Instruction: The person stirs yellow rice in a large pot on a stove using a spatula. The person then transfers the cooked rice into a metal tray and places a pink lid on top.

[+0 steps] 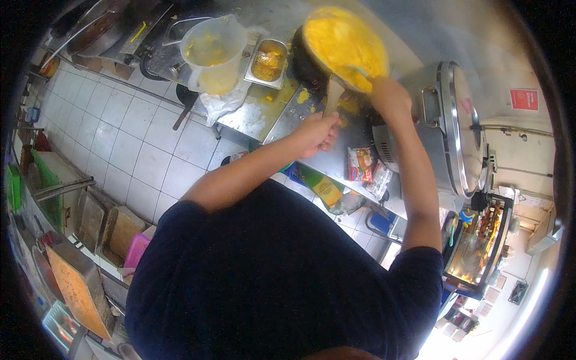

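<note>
A wide pan [310, 49] full of soft yellow food [344, 42], which looks like egg, is tilted over the dark burner area at the back of the steel counter. My left hand [318, 134] is closed around the pale end of the pan's handle [333, 95]. Over the pan's near right rim, my right hand [390, 98] grips a stirring utensil; its greyish-green head [358, 70] rests in the yellow food. The utensil's handle is mostly hidden in my fist. Yellow spills [303, 95] mark the counter beside the pan.
Left of the pan stand a steel container [268, 65] with oily contents and a translucent plastic pitcher [216, 58] with yellow residue. A white cloth [225, 105] hangs over the edge. To the right are a large lidded cooker [443, 130] and small food packets [360, 164].
</note>
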{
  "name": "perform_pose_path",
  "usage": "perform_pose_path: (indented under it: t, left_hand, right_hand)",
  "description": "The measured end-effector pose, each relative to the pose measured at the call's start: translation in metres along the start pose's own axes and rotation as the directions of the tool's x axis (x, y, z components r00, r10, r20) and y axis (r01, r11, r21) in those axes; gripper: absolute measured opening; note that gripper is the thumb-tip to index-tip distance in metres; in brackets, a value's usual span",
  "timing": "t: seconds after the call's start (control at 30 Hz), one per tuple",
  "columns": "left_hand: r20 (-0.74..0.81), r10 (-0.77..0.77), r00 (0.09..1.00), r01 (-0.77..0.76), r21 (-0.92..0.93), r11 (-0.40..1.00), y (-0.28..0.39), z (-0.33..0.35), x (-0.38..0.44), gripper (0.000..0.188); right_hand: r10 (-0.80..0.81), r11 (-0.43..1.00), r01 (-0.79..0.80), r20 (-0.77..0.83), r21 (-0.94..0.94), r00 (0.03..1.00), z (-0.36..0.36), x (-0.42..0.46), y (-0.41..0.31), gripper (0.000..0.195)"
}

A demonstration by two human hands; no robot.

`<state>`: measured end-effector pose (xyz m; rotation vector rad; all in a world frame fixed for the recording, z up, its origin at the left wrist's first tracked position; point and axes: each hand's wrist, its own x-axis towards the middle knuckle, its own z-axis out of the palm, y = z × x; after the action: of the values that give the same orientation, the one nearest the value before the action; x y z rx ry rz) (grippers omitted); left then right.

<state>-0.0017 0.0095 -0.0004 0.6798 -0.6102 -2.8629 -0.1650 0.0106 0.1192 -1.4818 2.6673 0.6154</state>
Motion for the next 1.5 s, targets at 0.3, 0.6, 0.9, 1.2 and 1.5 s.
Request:
perform_pose_path:
  t: [0.3, 0.6, 0.9, 1.2, 1.5]
  left_hand:
    - [0.005, -0.012, 1.0, 0.012, -0.008, 1.0, 0.001, -0.003, 0.004, 0.023]
    - [0.009, 0.015, 1.0, -0.015, 0.027, 1.0, -0.001, -0.003, 0.003, 0.022]
    - [0.018, -0.03, 0.999, 0.03, 0.01, 1.0, 0.001, -0.003, 0.003, 0.022]
    - [0.047, -0.015, 0.999, 0.014, 0.03, 0.999, 0.003, -0.001, 0.003, 0.022]
    - [0.012, -0.005, 1.0, 0.004, 0.026, 1.0, 0.001, -0.005, 0.002, 0.021]
  right_hand:
    - [0.084, 0.996, -0.087, -0.086, -0.032, 0.993, -0.011, 0.146, 0.013, 0.029]
    - [-0.171, 0.965, 0.156, -0.059, -0.21, 0.983, -0.061, 0.052, 0.047, 0.032]
    - [0.014, 0.987, -0.013, 0.007, -0.159, 1.0, -0.018, 0.008, -0.006, 0.025]
    - [0.028, 0.998, -0.033, -0.092, -0.056, 0.995, -0.027, 0.138, 0.018, 0.028]
    - [-0.144, 0.975, 0.137, -0.023, -0.175, 0.989, -0.075, 0.005, 0.025, 0.028]
